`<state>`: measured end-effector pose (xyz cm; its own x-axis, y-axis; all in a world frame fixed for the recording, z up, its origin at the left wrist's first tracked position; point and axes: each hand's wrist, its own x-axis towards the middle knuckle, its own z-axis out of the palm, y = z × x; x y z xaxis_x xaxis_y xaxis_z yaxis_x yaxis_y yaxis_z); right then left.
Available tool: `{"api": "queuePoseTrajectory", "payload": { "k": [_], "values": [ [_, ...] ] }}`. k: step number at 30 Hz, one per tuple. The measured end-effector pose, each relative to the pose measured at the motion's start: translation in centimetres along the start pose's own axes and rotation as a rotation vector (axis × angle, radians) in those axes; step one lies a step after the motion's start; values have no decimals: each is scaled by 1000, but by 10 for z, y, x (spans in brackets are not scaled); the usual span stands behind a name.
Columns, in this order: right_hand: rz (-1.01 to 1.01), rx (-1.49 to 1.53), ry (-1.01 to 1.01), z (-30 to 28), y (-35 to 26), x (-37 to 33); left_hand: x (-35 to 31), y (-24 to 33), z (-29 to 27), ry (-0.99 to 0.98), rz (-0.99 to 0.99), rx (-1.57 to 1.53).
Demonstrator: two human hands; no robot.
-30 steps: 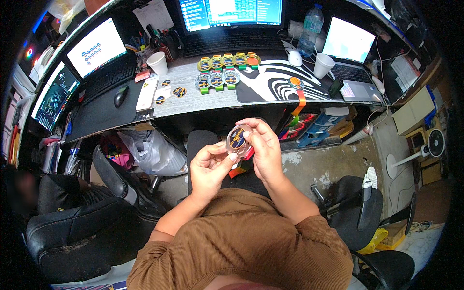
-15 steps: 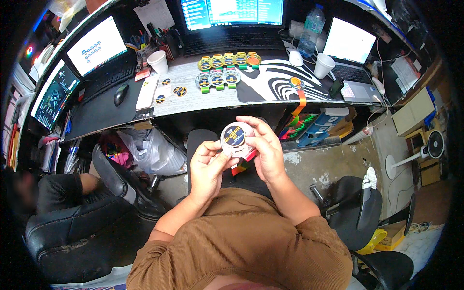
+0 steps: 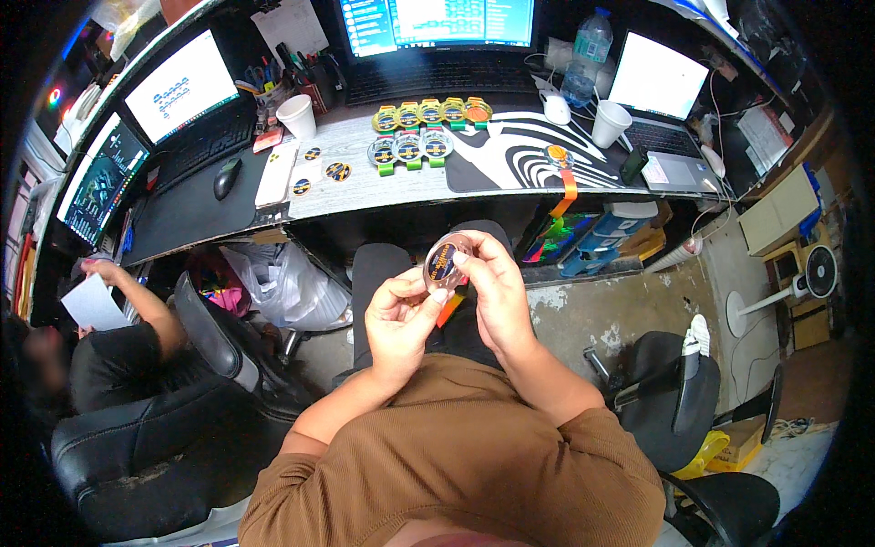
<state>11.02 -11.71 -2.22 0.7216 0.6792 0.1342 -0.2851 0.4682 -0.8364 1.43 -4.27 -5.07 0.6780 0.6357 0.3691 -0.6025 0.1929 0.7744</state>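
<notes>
Above my lap, both hands hold a round silver-coloured medal (image 3: 441, 263) with a dark printed round sticker on its face, tilted on its edge. My left hand (image 3: 397, 314) pinches its lower left rim. My right hand (image 3: 492, 283) grips the right side, thumb pressed on the sticker's edge. Part of an orange ribbon shows below. On the desk ahead lie a row of gold medals (image 3: 431, 116) and a row of silver medals (image 3: 410, 149). Loose round stickers (image 3: 338, 171) lie to their left. Another medal (image 3: 559, 156) rests on the zebra-striped mat, its orange ribbon (image 3: 569, 191) hanging over the edge.
Two white cups (image 3: 296, 117), a water bottle (image 3: 588, 56), a white mouse (image 3: 556, 109) and laptops (image 3: 656, 100) stand on the desk. At the left, a co-worker holds white paper (image 3: 95, 304) beside a black chair (image 3: 155, 438). An office chair (image 3: 652, 392) stands at right.
The medal in my hands has turned from facing up to a steeper tilt, and my hands shifted slightly. The co-worker's arm and white paper have come into view at the left.
</notes>
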Motion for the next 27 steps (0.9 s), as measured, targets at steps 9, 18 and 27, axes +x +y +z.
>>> {"api": "queuePoseTrajectory", "payload": {
  "k": [9,18,27],
  "values": [
    [66,94,-34,1,-5,1,-3,-3,-5,-60,32,5],
    [10,109,-62,1,-5,2,-3,-4,-6,-86,77,50],
    [57,109,-25,0,-6,3,-3,0,-4,-44,0,39]
  ]
}}
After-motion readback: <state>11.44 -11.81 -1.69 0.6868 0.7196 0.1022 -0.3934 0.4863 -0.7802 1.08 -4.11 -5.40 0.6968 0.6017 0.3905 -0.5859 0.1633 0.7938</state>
